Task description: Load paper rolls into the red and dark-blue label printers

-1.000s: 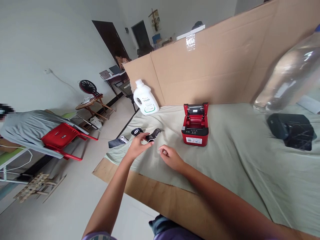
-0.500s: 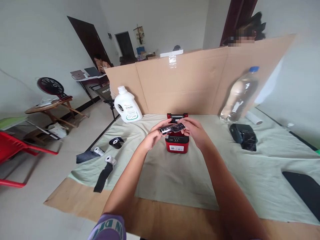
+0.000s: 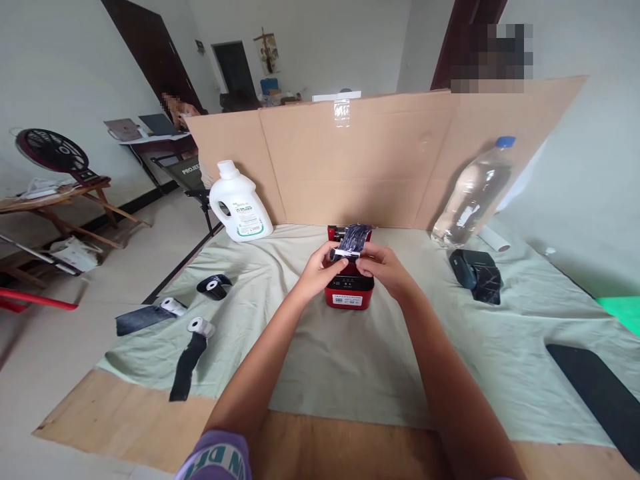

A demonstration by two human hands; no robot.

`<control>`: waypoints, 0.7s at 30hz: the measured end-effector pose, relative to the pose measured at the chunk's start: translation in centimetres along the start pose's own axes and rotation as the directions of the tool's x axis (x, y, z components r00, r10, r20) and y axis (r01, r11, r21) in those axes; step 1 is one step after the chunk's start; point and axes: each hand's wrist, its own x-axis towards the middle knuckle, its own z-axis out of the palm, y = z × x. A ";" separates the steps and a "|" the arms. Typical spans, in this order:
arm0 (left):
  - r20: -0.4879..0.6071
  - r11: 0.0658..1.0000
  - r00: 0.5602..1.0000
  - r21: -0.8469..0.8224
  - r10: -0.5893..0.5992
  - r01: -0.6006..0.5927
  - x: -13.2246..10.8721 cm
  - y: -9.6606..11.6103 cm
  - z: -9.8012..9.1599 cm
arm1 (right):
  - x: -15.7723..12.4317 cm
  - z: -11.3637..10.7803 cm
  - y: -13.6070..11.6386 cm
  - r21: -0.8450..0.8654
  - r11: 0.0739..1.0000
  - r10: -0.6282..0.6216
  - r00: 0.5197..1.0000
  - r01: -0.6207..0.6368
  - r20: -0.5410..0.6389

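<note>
Between my two hands is a small black-and-white paper roll [image 3: 345, 254], with a dark printed strip [image 3: 356, 237] rising from it and leaning back. My left hand [image 3: 320, 270] grips its left end, thumb in front. On the right end, my right hand [image 3: 383, 265] closes with thumb and fingers. Just below and behind them stands a red and black printer [image 3: 350, 293], its lid raised at the back; the hands and roll hide its middle.
Several rolls with dark strips, one a black roll [image 3: 214, 287], lie left on the green cloth [image 3: 350, 367]. A white jug [image 3: 241, 203] and cardboard [image 3: 350, 167] stand behind. At right are a clear bottle [image 3: 473, 193], black device [image 3: 465, 268] and dark phone [image 3: 595, 393].
The roll has turned in my hands, and its dark strip now stands up behind it. My thumbs have come round to its front. The view has shifted slightly.
</note>
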 end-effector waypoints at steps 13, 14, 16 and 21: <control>0.281 0.864 0.932 0.382 0.229 -0.328 0.2 -0.8 -1.9 | 1.4 -2.0 2.0 -0.333 0.941 0.055 0.998 -0.056 -0.011; 0.286 0.836 0.933 0.437 0.220 -0.331 0.2 -0.5 -2.3 | 1.6 -2.0 2.2 -0.430 0.901 0.022 0.998 -0.048 -0.064; 0.271 0.778 0.943 0.543 0.195 -0.317 0.2 0.0 -3.4 | 2.0 -1.8 2.8 -0.593 0.803 -0.030 0.989 -0.063 -0.146; 0.364 0.731 0.931 0.626 0.033 -0.271 -0.2 1.1 -5.0 | 3.6 -1.0 5.0 -0.727 0.679 -0.017 0.987 -0.106 -0.160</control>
